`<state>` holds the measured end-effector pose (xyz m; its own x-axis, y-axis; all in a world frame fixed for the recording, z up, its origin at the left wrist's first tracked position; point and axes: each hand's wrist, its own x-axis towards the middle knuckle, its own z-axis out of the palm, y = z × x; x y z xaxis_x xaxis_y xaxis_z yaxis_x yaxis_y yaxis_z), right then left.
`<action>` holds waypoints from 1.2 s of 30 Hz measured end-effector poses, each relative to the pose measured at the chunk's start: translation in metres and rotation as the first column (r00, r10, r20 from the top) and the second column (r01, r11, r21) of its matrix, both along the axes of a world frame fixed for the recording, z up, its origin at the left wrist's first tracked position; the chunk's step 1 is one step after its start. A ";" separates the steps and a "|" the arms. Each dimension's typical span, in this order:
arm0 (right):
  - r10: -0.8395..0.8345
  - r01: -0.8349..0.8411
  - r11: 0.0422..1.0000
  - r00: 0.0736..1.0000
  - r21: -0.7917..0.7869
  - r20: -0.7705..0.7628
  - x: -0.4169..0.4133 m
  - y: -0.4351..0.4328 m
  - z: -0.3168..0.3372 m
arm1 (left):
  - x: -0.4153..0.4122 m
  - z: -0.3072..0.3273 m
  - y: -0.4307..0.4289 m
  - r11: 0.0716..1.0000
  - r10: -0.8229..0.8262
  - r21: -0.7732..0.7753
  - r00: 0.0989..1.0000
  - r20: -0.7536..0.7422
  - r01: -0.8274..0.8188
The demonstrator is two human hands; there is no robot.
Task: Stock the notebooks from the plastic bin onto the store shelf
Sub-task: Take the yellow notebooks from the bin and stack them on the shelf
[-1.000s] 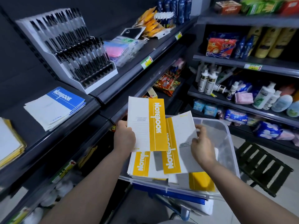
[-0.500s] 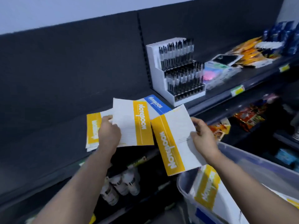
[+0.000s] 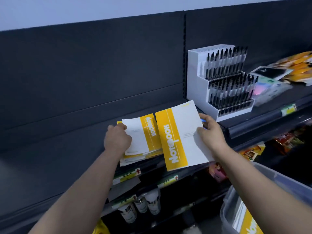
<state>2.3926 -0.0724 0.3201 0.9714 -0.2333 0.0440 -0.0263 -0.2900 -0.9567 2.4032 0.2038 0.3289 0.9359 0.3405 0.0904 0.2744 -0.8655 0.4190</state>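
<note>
Both yellow notebooks have dropped to the shelf (image 3: 67,149) since half a second ago. The left notebook (image 3: 145,134) now lies on the yellow stack (image 3: 140,157), and the right notebook (image 3: 179,137) covers all but a sliver of the blue notebook (image 3: 203,119). The left hand (image 3: 118,139) grips its notebook, fingers curled round the left edge. The right hand (image 3: 211,132) pinches the other's right edge, thumb on the cover and fingers beneath; this notebook is tilted, its near corner overhanging the shelf lip. At 1 o'clock from the notebooks stands a white pen display (image 3: 219,81). At 5 o'clock is the plastic bin (image 3: 270,179), another yellow binned notebook (image 3: 248,222) inside. Bottles (image 3: 152,204) sit at 6 o'clock, lower down.
</note>
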 end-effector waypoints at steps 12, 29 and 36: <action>0.248 -0.271 0.935 0.961 -0.229 -0.124 0.076 0.128 0.019 | 0.002 0.017 0.065 0.997 -0.053 0.058 0.993 0.103 0.047; 0.132 -0.027 0.357 0.991 -0.934 0.022 -0.005 0.015 -0.003 | 0.010 0.034 -0.076 0.826 -0.514 0.360 0.842 0.166 0.433; -0.265 -0.046 0.384 0.951 -0.922 -0.158 -0.118 -0.147 -0.047 | -0.032 -0.003 -0.242 0.562 -0.826 0.269 0.548 0.133 0.782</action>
<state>2.2745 -0.2198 0.2732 0.9482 -0.3081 0.0772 -0.3036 -0.9505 -0.0656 2.3707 -0.0387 0.3262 0.7523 -0.5854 0.3021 -0.6509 -0.7313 0.2037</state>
